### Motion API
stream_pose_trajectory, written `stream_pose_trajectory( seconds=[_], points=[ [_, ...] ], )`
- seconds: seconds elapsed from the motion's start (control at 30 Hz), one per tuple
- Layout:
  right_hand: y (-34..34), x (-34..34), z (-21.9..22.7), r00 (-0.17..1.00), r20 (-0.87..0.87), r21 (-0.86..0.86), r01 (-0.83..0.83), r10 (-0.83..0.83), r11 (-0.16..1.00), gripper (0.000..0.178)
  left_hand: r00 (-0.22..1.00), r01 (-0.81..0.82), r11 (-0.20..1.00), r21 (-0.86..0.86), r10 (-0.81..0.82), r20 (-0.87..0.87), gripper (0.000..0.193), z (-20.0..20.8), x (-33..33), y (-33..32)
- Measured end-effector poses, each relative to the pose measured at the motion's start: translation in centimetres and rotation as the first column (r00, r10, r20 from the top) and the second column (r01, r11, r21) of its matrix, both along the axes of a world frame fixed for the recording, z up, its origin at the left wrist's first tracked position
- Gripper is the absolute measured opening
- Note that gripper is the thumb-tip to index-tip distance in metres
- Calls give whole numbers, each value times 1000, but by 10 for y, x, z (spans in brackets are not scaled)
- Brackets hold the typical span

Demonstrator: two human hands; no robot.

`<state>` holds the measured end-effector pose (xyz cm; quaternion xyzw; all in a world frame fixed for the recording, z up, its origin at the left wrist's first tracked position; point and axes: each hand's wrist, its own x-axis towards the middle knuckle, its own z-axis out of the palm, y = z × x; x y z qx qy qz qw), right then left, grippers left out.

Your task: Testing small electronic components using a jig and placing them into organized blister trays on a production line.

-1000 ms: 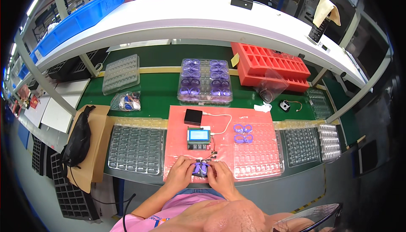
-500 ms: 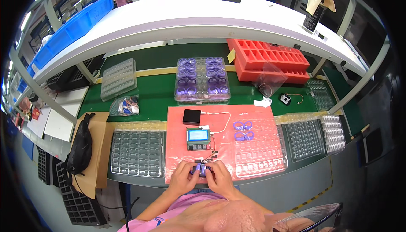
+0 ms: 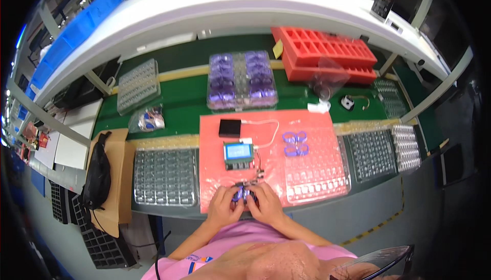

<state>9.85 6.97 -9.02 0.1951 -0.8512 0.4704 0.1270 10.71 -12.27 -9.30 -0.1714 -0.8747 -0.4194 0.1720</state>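
Observation:
At the front edge of a pink mat (image 3: 215,178), my left hand (image 3: 223,207) and my right hand (image 3: 267,204) meet over a small purple-and-black piece (image 3: 242,195). Fingers of both hands are closed on its sides, with the thumbs at the near side. Much of the piece is hidden under them. Just beyond lies a dark connector with thin wires (image 3: 255,177), leading to a green circuit board with a lit blue screen (image 3: 239,152). A white cable joins the board's area to a black box (image 3: 229,128). Purple loop-shaped pieces (image 3: 296,143) lie on a clear tray (image 3: 317,178) to the right.
Clear trays flank the mat, one left (image 3: 164,178) and one right (image 3: 372,155). A stacked tray of purple pieces (image 3: 242,80) stands behind. Red compartment trays (image 3: 327,57) sit back right. A cardboard box with a black bag (image 3: 98,167) stands left. A white shelf (image 3: 230,4) spans above.
The view has tilted, so the bench sits higher in the picture. Both hands stay on the purple-and-black piece, with slightly shifted fingers.

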Motion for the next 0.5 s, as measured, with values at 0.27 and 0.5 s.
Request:
stream_pose_trajectory(
  seconds=[0.27,0.5],
  points=[
    [-2,-14,3,1000,11,23,1,-1,1000,28,999,14,1000,-27,-13,46,41,9,-16,1],
    [-1,-18,1,999,35,40,-19,17,999,28,999,12,998,-56,-10,37,43,2,-17,1]
  ],
)
